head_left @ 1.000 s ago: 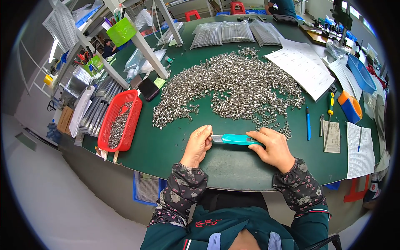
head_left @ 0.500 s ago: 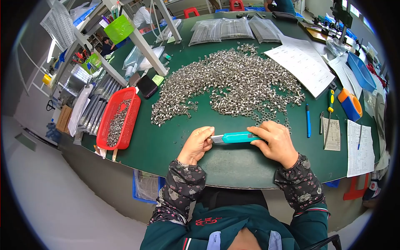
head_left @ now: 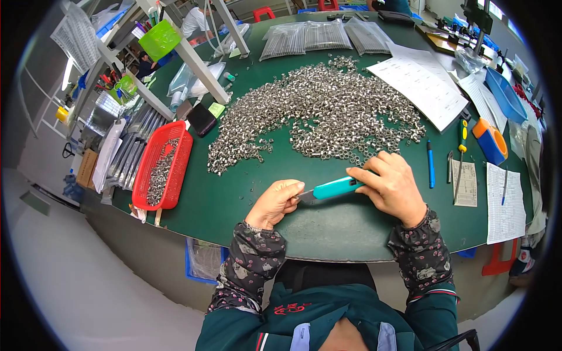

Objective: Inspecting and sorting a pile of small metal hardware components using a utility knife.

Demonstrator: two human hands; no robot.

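Note:
A teal utility knife (head_left: 337, 188) is held over the near part of the green table, its blade pointing left. My right hand (head_left: 391, 186) is closed around the handle's right end. My left hand (head_left: 275, 203) is closed in a pinch at the blade's tip; whatever small thing sits between its fingertips is hidden. Just beyond both hands spreads a large pile of small shiny metal rings or sleeves (head_left: 328, 111).
At left stands a red basket (head_left: 186, 167) partly filled with metal pieces. Right of the pile lie papers (head_left: 418, 88), a blue pen (head_left: 431, 167), a yellow-handled screwdriver (head_left: 463, 137) and an orange-and-blue tape dispenser (head_left: 490, 142). Bagged rods (head_left: 328, 36) lie at the back.
The knife has tilted, its handle end now higher and its blade turned darker. My right hand has shifted slightly up and right. My left hand keeps its pinch at the blade tip.

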